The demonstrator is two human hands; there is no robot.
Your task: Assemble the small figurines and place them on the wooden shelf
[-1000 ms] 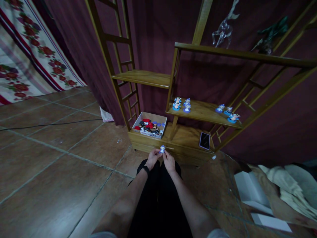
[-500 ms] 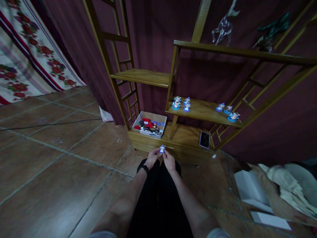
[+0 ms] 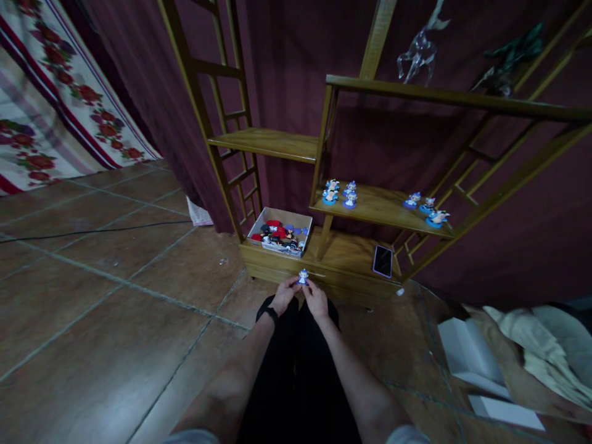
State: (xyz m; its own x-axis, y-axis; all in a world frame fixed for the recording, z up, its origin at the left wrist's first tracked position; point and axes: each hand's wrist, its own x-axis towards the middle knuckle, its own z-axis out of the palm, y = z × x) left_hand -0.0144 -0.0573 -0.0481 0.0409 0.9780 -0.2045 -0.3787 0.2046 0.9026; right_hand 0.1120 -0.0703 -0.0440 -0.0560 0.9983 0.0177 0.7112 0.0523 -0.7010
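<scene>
Both hands meet in front of my knees around a small blue and white figurine point(image 3: 303, 276). My left hand point(image 3: 285, 294), with a dark band on its wrist, pinches it from the left. My right hand point(image 3: 316, 298) pinches it from the right. Just beyond them is the low base of a wooden shelf unit point(image 3: 345, 271). An open box point(image 3: 279, 232) of red, black and blue figurines sits on that base at the left. Two groups of blue figurines point(image 3: 339, 193) point(image 3: 425, 208) stand on the middle shelf.
A phone point(image 3: 382, 261) lies flat on the shelf base. A clear glass deer point(image 3: 419, 49) and a dark green ornament point(image 3: 506, 58) stand on the top shelf. White boxes point(image 3: 467, 351) and pale cloth point(image 3: 541, 351) lie on the tiled floor at right. A cable point(image 3: 92, 231) crosses the floor at left.
Hardly anything differs; both hands stay pinched on the figurine, and the view has shifted very slightly.
</scene>
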